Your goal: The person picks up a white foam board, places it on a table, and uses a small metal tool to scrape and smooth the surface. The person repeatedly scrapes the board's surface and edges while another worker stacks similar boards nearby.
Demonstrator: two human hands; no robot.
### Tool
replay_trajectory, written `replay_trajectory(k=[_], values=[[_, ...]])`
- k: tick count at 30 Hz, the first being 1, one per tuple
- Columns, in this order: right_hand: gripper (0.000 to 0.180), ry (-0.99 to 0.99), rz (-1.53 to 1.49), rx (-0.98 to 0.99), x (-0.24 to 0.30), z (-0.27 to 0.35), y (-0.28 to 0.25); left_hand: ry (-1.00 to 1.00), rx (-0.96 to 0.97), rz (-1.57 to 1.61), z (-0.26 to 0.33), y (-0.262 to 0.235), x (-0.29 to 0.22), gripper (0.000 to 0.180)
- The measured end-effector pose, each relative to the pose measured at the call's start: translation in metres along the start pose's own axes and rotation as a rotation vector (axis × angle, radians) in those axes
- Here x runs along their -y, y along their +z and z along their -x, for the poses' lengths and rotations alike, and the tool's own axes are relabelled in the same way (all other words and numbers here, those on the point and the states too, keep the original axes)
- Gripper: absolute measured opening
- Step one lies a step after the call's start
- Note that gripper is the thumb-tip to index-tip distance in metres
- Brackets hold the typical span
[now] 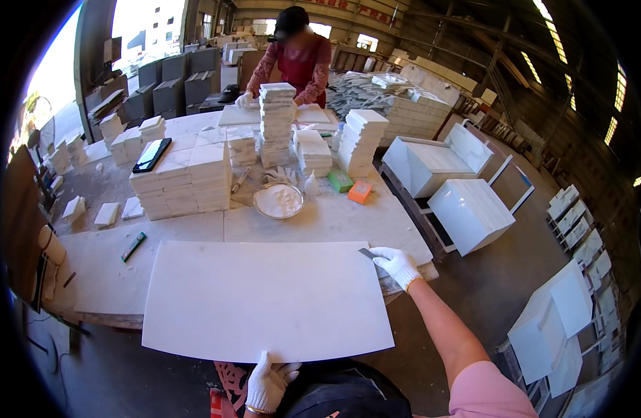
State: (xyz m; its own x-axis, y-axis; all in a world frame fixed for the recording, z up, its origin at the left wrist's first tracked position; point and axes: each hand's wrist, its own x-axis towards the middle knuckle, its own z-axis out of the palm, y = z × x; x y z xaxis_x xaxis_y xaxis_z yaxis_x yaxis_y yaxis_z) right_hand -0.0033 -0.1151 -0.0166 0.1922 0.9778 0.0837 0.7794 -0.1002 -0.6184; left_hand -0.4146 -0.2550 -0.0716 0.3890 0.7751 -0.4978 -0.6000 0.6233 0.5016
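Plainly the white slab [265,299] is stiff, heavy and brittle (likely stone), overhanging the surface [320,223] toward six o'clock; best gripped at opposite edges. The left hand [268,383] has its fingers curled under the six-o'clock edge; the right hand [397,265], at two o'clock, pinches a small grey tool [368,254] at the corner.

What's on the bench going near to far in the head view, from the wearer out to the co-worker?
Left hand at the near edge → large white slab → round white dish → tall stack of white tiles → co-worker at the far side.
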Motion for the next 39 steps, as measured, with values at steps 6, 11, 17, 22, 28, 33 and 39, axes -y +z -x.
replay_trajectory(k=[6, 11, 17, 22, 28, 33, 39], values=[[0.030, 0.037, -0.133, 0.089, 0.008, 0.005, -0.004, 0.031, 0.015, 0.001, 0.001, 0.000, 0.001, 0.057], [0.031, 0.035, -0.104, 0.065, -0.002, 0.004, -0.003, 0.026, 0.017, 0.011, -0.001, 0.000, 0.003, 0.056], [0.031, 0.025, -0.027, 0.111, 0.004, 0.002, 0.000, 0.016, -0.020, 0.018, 0.000, 0.001, 0.002, 0.059], [0.033, 0.027, -0.239, 0.205, -0.012, 0.007, -0.001, 0.028, -0.010, 0.004, -0.002, 0.002, 0.002, 0.065], [0.040, 0.097, -0.529, 0.130, 0.003, 0.029, -0.014, 0.013, -0.015, 0.008, 0.003, 0.003, -0.002, 0.054], [0.036, 0.185, -0.541, 0.157, -0.004, 0.062, -0.041, 0.020, 0.012, 0.012, 0.000, 0.000, 0.002, 0.054], [0.016, 0.258, -0.519, 0.101, -0.011, 0.084, -0.042, 0.032, 0.047, 0.012, -0.003, -0.004, 0.004, 0.059]])
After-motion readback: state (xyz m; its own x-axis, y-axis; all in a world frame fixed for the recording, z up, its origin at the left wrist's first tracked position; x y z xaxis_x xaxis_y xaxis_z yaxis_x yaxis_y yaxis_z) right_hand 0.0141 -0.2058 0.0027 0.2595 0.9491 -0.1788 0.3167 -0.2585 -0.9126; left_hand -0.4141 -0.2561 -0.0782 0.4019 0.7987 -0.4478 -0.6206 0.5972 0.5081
